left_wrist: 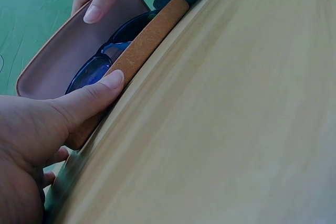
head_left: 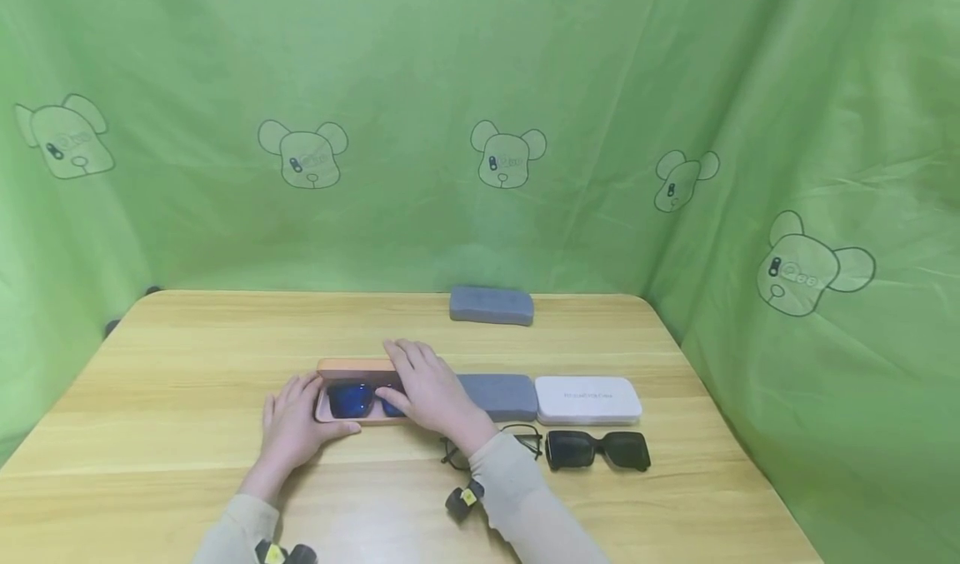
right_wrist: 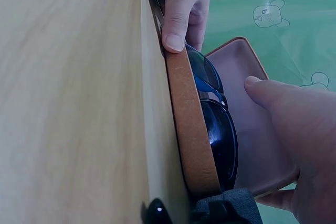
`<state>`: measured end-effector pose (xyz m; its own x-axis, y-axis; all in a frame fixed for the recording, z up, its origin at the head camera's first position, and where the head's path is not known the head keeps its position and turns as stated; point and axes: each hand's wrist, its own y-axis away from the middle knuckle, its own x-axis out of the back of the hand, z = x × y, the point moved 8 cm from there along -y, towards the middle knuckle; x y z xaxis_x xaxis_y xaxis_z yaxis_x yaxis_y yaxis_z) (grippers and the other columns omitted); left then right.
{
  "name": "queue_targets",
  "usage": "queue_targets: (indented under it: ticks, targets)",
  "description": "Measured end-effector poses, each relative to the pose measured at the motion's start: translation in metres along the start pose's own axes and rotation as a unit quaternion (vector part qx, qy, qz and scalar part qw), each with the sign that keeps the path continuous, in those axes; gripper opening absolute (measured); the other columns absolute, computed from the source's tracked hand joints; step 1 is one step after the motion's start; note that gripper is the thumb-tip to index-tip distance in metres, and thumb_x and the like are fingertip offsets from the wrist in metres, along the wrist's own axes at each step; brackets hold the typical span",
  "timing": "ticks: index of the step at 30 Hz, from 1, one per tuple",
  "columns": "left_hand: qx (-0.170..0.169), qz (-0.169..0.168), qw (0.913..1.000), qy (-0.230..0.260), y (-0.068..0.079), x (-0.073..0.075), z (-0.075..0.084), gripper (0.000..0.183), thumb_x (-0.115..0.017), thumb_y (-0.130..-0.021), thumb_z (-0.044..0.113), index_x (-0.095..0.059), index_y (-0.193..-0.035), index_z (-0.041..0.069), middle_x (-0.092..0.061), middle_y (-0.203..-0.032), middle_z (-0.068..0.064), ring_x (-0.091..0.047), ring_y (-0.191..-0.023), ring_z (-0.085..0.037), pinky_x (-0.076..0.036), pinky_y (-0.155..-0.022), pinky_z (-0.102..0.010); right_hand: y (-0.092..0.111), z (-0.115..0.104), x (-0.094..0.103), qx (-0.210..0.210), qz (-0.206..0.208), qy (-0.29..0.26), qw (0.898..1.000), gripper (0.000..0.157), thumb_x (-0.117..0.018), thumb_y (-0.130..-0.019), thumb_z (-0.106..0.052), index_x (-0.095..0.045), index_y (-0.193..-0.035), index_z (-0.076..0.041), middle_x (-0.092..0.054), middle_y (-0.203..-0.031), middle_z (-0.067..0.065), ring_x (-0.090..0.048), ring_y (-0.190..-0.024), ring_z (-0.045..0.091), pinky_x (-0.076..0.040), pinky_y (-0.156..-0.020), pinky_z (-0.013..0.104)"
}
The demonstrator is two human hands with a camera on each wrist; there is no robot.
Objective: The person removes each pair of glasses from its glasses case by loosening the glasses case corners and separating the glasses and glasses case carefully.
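A brown glasses case [head_left: 358,366] with a pale lining lies on the table, its lid raised. Inside it rests a pair of sunglasses [head_left: 350,400] with blue lenses; the right lens is partly covered by a hand in the head view. My left hand [head_left: 295,432] holds the case's left end, with the thumb pressed on the brown front wall [right_wrist: 191,124]. At the lid [right_wrist: 247,98], my right hand [head_left: 435,389] grips the edge, its thumb against the lining and its fingers behind.
Right of the brown case lie a grey case [head_left: 501,397] and a white case [head_left: 588,400]. Thin-framed eyeglasses [head_left: 534,441], partly behind my right forearm, and black sunglasses [head_left: 598,450] lie in front of them. Another grey case [head_left: 491,306] sits at the table's back edge, before a green curtain [head_left: 405,239].
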<state>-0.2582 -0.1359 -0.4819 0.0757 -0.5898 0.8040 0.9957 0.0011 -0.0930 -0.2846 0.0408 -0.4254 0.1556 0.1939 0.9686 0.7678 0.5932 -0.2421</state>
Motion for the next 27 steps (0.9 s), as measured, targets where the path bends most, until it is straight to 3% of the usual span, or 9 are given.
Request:
queue_targets:
  ticks: [8,16,27]
  targets:
    - [0.0,-0.002,1.0,0.006,0.001,0.002,0.002,0.106,-0.081,-0.065,0.057,-0.04,-0.145,0.001,-0.034,-0.153,-0.026,-0.018,-0.143,-0.05,0.001,-0.113,-0.074,-0.001,0.002,-0.001,-0.007,-0.007,0.014,1.0,0.082,-0.046,-0.096,-0.059,-0.017,-0.156,-0.012,-0.025,-0.161,0.013,-0.023,-0.149,0.034,-0.025,-0.122,0.048]
    - [-0.001,-0.005,1.0,-0.002,0.0,0.001,0.002,0.108,-0.08,-0.064,0.061,-0.04,-0.145,0.001,-0.034,-0.153,-0.025,-0.019,-0.143,-0.051,0.0,-0.113,-0.074,0.0,0.005,-0.002,-0.014,-0.02,0.01,1.0,0.083,-0.043,-0.095,-0.062,-0.013,-0.158,-0.017,-0.014,-0.165,0.009,-0.01,-0.153,0.029,-0.018,-0.124,0.049]
    - [-0.008,0.004,0.9999,0.005,-0.001,0.0,0.001,0.108,-0.082,-0.062,0.06,-0.042,-0.144,0.002,-0.036,-0.152,-0.024,-0.021,-0.142,-0.051,-0.001,-0.112,-0.075,-0.001,0.011,0.018,-0.013,-0.005,-0.002,1.0,0.076,-0.041,-0.096,-0.061,-0.022,-0.156,-0.019,-0.021,-0.163,0.013,-0.018,-0.151,0.032,-0.021,-0.123,0.049]
